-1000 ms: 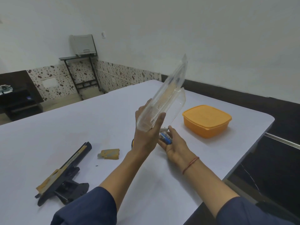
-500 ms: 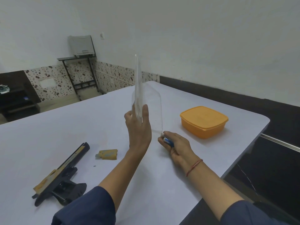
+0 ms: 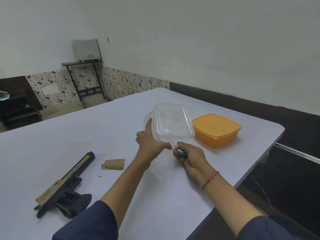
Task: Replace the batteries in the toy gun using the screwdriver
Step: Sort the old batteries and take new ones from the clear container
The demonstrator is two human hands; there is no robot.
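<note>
setting the clear box (image 3: 173, 123) down flat on the worktop (image 3: 103, 132), where it was held up on edge a moment ago, the left hand (image 3: 149, 144) rests its grip spread against the box's side. the right hand (image 3: 192, 158) pinches the batteries (image 3: 181, 152) in its grip, likely ready for fitting. the toy gun (image 3: 64, 186) lies well to the left, with its loose cover (image 3: 113, 164) and a tiny screw (image 3: 100, 176) in between; an orange box (image 3: 216, 129) sits beside the clear one.
</note>
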